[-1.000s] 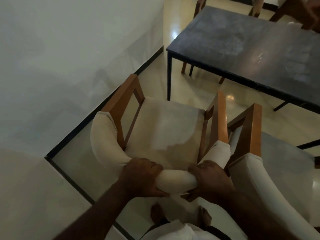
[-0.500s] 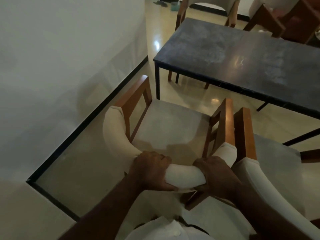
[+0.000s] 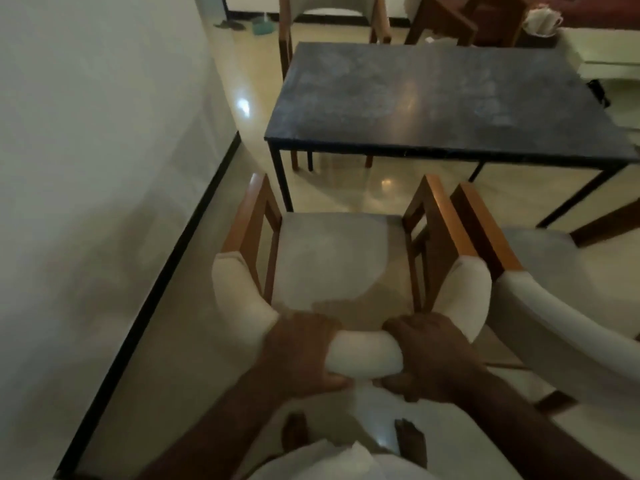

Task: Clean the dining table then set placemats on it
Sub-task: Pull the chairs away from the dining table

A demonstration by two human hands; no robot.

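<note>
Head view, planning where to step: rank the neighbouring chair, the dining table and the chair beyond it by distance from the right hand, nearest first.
1. Neighbouring chair, just right of the right hand on the held chair.
2. Dining table, ahead.
3. Far chair, beyond the table.

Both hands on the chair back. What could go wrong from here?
1. The held chair sits almost against the neighbouring chair; shifting it could knock their wooden arms together.
2. Bare feet stand just behind it; pulling back may catch toes.
3. The left hand and right hand grip soft padding; it might slip.
</note>
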